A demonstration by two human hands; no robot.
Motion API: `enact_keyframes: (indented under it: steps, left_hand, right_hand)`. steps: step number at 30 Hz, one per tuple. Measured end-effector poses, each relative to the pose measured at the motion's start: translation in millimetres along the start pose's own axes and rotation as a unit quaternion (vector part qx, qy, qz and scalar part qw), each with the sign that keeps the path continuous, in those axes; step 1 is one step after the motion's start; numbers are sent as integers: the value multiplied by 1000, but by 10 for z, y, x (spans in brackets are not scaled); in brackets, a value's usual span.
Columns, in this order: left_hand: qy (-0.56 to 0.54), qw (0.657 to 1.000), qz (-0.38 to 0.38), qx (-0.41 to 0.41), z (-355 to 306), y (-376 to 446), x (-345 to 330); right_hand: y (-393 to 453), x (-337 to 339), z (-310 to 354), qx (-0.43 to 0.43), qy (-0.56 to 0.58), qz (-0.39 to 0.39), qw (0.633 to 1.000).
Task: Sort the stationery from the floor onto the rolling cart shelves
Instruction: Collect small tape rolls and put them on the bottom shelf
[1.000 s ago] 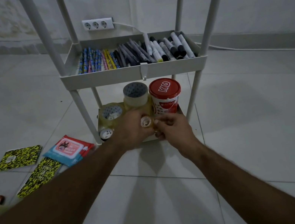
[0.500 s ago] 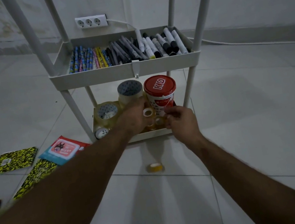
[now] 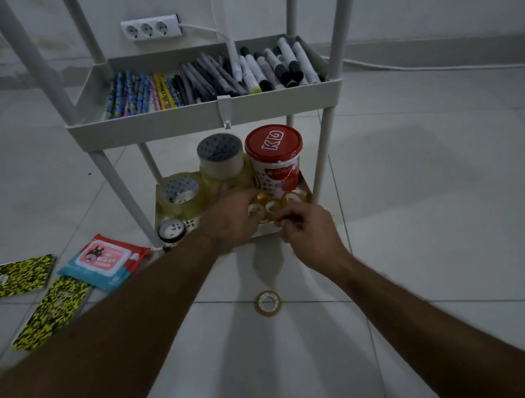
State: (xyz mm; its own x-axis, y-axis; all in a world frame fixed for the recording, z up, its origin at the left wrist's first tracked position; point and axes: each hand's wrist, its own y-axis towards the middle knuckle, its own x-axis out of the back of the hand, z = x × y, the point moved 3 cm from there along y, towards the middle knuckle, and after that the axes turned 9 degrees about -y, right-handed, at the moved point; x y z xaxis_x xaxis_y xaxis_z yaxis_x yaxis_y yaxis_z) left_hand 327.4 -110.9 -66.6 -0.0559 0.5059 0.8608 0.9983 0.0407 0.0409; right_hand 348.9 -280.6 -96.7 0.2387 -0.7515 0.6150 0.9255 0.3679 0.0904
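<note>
The white rolling cart [image 3: 151,125] stands in front of me. My left hand [image 3: 233,217] reaches into its bottom shelf [image 3: 306,181] and grips a small clear tape roll [image 3: 255,210]. Two more small rolls [image 3: 292,197] lie beside it in front of a red-lidded tub [image 3: 277,158]. My right hand [image 3: 310,230] hovers at the shelf's front edge with curled fingers; they hide whether it holds anything. Another small tape roll [image 3: 267,303] lies flat on the floor below my arms.
Large tape rolls [image 3: 221,157] and a patterned roll [image 3: 172,231] fill the bottom shelf's left. Pencils [image 3: 139,92] and markers [image 3: 280,63] fill the middle shelf. Yellow-black notebooks [image 3: 14,278] and a blue-red pack [image 3: 105,261] lie on the floor at left. A cable [image 3: 440,68] runs along the wall.
Both hands moved from in front of the cart into the bottom shelf. A small tape roll that was not visible a second ago now lies on the floor.
</note>
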Motion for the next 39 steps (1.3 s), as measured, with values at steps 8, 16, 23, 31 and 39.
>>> enact_keyframes:
  steps: [8, 16, 23, 31, 39]
  left_hand:
    - [68, 997, -23, 21, 272, -670, -59]
    - [87, 995, -4, 45, 436, -972, -340]
    - [88, 995, -3, 50, 442, -988, -397]
    - [111, 993, 14, 48, 475, -1003, -428]
    - [113, 991, 60, 31, 265, -1235, -301]
  right_hand:
    - [-635, -233, -96, 161, -165, 225, 947]
    - [-679, -275, -77, 253, -207, 191, 926]
    - [187, 69, 180, 180, -218, -53, 958]
    - [383, -50, 103, 182, -264, -17, 947]
    - [-336, 70, 96, 173, -207, -72, 960]
